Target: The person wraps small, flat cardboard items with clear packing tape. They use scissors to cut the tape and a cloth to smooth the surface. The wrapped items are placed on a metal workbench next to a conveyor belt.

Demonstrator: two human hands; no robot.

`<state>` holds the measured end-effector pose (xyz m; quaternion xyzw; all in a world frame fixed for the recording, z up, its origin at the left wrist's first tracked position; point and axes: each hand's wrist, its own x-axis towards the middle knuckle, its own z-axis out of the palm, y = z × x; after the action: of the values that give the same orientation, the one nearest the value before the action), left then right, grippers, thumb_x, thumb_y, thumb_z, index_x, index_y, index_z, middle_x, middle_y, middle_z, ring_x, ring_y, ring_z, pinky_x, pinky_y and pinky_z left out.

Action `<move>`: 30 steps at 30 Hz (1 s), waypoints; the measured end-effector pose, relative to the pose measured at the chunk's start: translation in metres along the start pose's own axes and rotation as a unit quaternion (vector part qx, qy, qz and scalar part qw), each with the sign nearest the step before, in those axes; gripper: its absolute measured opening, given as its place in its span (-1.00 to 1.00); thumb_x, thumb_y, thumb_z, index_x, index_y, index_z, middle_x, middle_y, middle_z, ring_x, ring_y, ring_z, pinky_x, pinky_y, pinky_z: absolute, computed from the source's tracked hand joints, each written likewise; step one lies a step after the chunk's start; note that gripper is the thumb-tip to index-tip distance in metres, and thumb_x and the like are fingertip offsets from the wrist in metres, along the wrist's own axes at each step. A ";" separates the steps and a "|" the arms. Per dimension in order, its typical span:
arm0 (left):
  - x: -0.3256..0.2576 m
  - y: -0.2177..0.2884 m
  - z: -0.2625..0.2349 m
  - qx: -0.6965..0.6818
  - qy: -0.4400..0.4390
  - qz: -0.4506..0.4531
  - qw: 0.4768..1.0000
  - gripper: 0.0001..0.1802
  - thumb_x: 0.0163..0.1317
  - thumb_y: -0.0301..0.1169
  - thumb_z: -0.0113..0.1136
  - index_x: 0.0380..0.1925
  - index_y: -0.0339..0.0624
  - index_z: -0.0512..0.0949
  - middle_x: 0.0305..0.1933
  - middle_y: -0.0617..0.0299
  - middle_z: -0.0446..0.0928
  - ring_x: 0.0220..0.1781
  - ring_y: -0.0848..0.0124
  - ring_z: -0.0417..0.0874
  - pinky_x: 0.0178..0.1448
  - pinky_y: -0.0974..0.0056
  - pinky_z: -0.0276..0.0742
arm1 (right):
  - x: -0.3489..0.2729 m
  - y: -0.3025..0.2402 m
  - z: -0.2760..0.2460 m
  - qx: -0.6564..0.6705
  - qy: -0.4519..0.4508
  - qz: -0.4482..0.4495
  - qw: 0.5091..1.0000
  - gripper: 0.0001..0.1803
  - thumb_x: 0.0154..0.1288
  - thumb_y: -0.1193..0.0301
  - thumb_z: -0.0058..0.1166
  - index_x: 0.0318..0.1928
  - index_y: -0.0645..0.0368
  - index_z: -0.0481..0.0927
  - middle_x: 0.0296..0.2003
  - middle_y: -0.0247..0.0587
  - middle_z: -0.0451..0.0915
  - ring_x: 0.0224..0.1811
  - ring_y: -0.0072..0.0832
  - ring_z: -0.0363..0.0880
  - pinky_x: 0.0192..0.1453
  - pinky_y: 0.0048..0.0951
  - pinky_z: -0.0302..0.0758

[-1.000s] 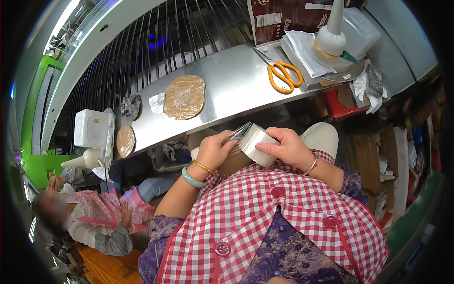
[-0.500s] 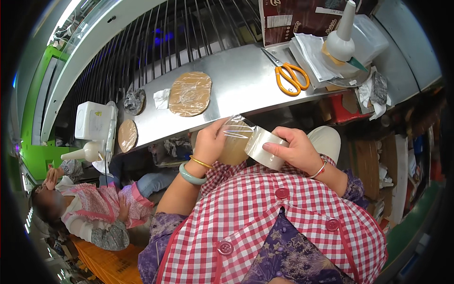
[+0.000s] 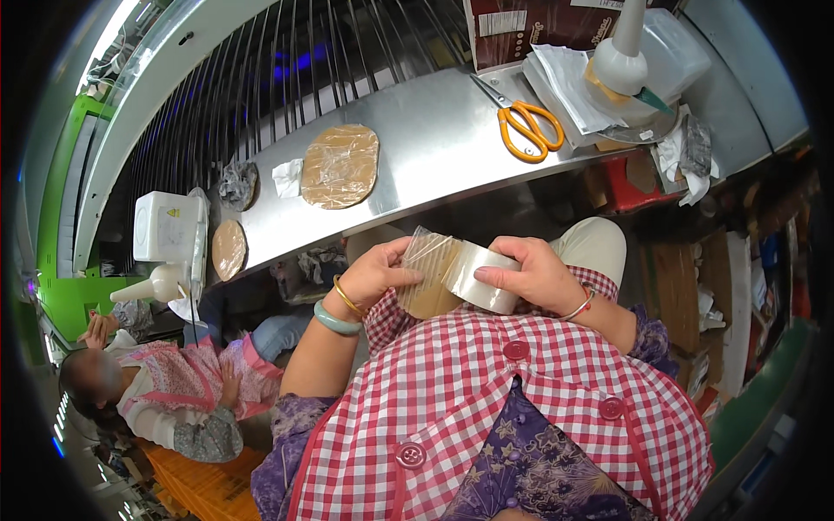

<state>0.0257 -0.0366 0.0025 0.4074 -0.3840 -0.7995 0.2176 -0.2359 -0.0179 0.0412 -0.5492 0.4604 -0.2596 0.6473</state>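
Right hand (image 3: pixel 533 273) on shiny whitish roll (image 3: pixel 479 283)

red-checked apron (image 3: pixel 373 391), purple sleeves (image 3: pixel 294 434), green bangle (image 3: pixel 335 324)

Before the worktop (image 3: pixel 426 143): tape roll (image 3: pixel 486 280), tape strip (image 3: pixel 431 262) to its left. On the worktop, left to right: plastic bundle (image 3: pixel 237 184), tissue (image 3: pixel 287 178), cardboard pad (image 3: pixel 340 167), scissors (image 3: pixel 519 110), paper sheets (image 3: pixel 566 91). Behind the scissors, carton (image 3: pixel 497 45); far left, co-worker (image 3: pixel 187 382).

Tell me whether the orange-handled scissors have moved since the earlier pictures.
No. Though the camera view has shifted, the scissors keep the same place on the metal counter, just left of the stacked white sheets.
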 end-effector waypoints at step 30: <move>0.005 -0.009 0.027 0.200 0.106 0.130 0.965 -0.44 0.04 -0.70 -0.14 0.14 -0.33 0.32 0.03 0.12 0.51 0.05 0.42 0.52 0.15 0.38 0.38 | -0.020 -0.026 -0.006 -0.271 0.048 -0.172 0.946 -0.65 0.04 0.22 0.23 -0.43 0.31 0.51 -0.51 0.08 0.53 -0.48 -0.07 0.55 -0.41 -0.30 0.47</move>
<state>0.0005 -0.0227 0.0024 0.4719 -0.5602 -0.6235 0.2734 -0.2458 -0.0113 0.0725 -0.7615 0.4425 -0.2585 0.3969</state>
